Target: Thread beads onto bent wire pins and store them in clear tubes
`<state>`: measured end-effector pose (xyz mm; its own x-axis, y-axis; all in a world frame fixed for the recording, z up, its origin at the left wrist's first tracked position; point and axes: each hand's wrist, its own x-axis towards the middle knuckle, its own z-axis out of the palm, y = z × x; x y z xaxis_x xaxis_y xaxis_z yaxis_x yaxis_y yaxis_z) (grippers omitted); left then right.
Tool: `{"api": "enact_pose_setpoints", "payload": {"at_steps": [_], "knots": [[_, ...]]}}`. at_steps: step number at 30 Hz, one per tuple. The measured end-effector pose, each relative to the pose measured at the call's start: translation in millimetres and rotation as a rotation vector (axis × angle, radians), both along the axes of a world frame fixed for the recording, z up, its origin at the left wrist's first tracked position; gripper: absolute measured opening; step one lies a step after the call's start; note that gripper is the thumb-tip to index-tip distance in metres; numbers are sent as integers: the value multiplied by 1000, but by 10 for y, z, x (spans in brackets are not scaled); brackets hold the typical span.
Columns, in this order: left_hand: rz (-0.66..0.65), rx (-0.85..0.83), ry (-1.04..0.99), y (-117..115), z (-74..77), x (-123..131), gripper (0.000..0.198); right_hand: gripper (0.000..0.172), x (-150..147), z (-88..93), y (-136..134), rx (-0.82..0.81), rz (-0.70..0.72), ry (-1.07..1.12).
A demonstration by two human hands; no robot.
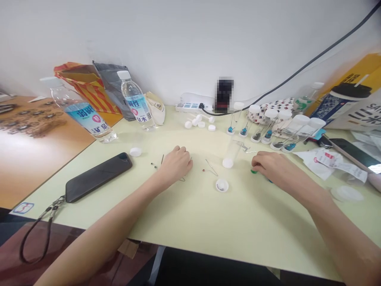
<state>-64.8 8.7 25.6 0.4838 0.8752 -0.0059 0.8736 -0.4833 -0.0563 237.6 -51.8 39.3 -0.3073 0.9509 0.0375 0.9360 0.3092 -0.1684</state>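
Note:
My left hand point(176, 163) rests on the table with its fingers curled. A bit of thin metal wire point(182, 180) shows beneath it, but what the fingers hold is hidden. My right hand point(272, 167) is bent down with closed fingertips at a small green piece point(253, 171); something blue point(270, 181) peeks out under the palm. Between the hands lie thin metal rods point(211, 167), a white cap point(222, 185) turned up with tiny dark bits inside, and a clear tube point(231, 155) with a white cap.
Several capped clear tubes point(269, 129) holding blue or dark pieces stand at back right. Loose white caps point(199, 121) lie near the power strip point(193, 104). On the left are a phone point(98, 176) with a strap and two water bottles point(86, 119). Papers and a lidded cup point(347, 105) are right.

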Motion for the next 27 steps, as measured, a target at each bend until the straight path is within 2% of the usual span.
{"api": "enact_pose_setpoints", "payload": {"at_steps": [4,9,12,18,21,25,27], "knots": [[-69,2,138,-51,12,-3,34,27,-320,125,-121,-103,115,-16],[-49,-54,150,-89,74,17,30,25,-464,137,-172,-76,217,-33],[-40,-52,147,-105,142,27,26,25,-425,74,-144,45,240,-1],[-18,-61,124,-125,197,3,26,29,-467,-11,-131,438,328,26],[13,-163,-66,-110,237,-11,22,24,-539,-21,-157,575,386,58],[76,-452,-550,-55,293,-50,15,12,-578,-47,-189,669,409,120],[101,-633,-800,-34,292,-66,14,13,-579,-69,-204,681,402,138]]}}
